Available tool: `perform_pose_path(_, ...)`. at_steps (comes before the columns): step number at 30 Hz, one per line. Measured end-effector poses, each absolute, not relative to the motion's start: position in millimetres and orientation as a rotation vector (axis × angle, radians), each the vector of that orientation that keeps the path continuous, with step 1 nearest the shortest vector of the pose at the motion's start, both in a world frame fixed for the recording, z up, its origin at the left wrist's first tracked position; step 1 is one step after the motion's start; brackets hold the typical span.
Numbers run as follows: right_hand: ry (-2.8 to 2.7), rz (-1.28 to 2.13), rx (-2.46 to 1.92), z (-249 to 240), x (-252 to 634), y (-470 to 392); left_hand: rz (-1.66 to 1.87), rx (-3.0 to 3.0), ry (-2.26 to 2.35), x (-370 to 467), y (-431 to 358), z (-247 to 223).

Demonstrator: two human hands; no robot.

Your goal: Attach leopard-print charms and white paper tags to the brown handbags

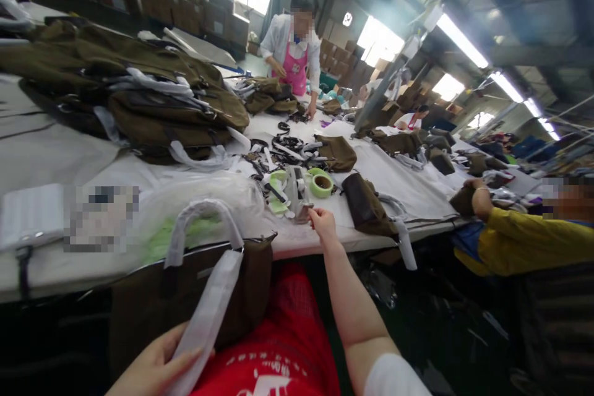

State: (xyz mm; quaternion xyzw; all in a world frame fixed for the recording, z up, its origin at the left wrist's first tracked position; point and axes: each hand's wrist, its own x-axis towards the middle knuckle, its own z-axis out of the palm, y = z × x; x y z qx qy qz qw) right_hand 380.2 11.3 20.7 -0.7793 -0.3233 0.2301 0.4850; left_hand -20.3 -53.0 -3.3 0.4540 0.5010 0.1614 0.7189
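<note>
My left hand (pixel 162 359) grips a handle strap (pixel 211 309) wrapped in white protective film. That strap belongs to a dark olive handbag (pixel 195 291), which rests upright against the table edge by my lap. The bag's second wrapped handle (pixel 204 207) arches above its zipped top. Further forward, my right hand (pixel 323 224) has thumb and finger pinched at the near end of a tape dispenser (pixel 296 189), on a short piece of tape that is hard to make out. Beside the dispenser lies a roll of light green tape (pixel 321 182).
A large pile of olive bags (pixel 153 93) covers the table's left. Straps and hardware (pixel 290 148) lie mid-table, near a small olive pouch (pixel 336 153) and another bag (pixel 369 204). One co-worker (pixel 297 55) stands across; another's yellow sleeve (pixel 524 238) is at right.
</note>
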Motion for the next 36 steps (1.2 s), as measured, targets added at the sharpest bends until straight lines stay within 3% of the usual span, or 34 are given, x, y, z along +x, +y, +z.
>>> perform_pose_path(5, -0.918, 0.748, -1.914, 22, 345, -6, 0.331, 1.009, 1.073, -13, -57, 19)
perform_pose_path(11, -1.2, 1.526, -1.511, 37, 225, -63, 0.375, 1.071, 1.063, -5, -59, 33)
perform_pose_path(14, -1.249, 1.722, -1.494, 36, 187, -79, 0.392, 1.145, 1.065, -6, -61, 35)
perform_pose_path(25, -1.556, 1.376, -1.839, 23, 182, -71, 0.49, 1.029, 1.032, -7, -67, 32)
perform_pose_path(31, -1.042, 1.89, -1.258, 6, 175, -78, 0.502, 0.408, 0.739, -10, -69, 47)
perform_pose_path(36, -1.266, 1.735, -1.217, 22, 188, -77, 0.454, 0.42, 0.632, -16, -66, 52)
